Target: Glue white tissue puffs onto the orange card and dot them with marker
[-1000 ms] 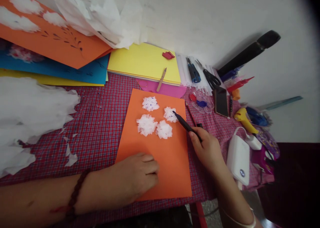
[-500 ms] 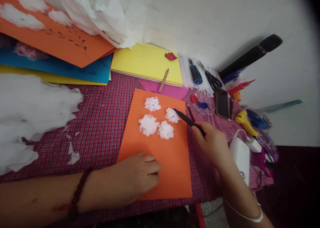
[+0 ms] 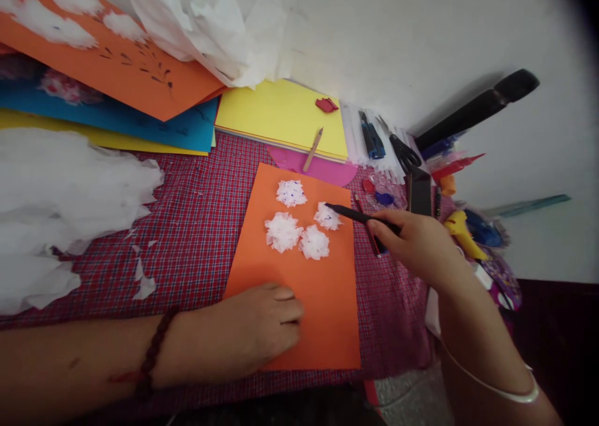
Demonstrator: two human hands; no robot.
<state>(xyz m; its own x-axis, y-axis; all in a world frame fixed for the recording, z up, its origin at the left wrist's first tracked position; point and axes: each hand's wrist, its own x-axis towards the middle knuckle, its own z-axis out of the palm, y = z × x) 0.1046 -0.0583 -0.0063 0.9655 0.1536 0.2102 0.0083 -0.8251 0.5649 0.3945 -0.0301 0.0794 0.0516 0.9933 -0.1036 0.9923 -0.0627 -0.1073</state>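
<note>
An orange sheet (image 3: 322, 314) lies on the table with several white crinkled paper flowers on it. Blue specks dot the top flower (image 3: 291, 193) and the right-hand flower (image 3: 326, 216); the other two are plain white. In my right hand (image 3: 416, 242), fingers closed round it, is a slim black brush (image 3: 355, 215), its tip at the right-hand flower's upper edge. My left hand (image 3: 262, 326) rests on the lower left of the orange sheet, fingers curled in; its fingertips are partly hidden and nothing shows in it.
Behind the sheet are a yellow paper stack (image 3: 276, 117), a pencil (image 3: 313, 149) and a pink piece (image 3: 322, 171). A clear palette (image 3: 386, 189) with red and blue paint, scissors (image 3: 405, 151) and a phone (image 3: 418, 192) lie right. White crumpled paper (image 3: 70, 195) covers the left.
My right hand has shifted slightly, and the brush lies flatter over the right-hand flower. The whole view has moved a little; my left hand stays on the sheet.
</note>
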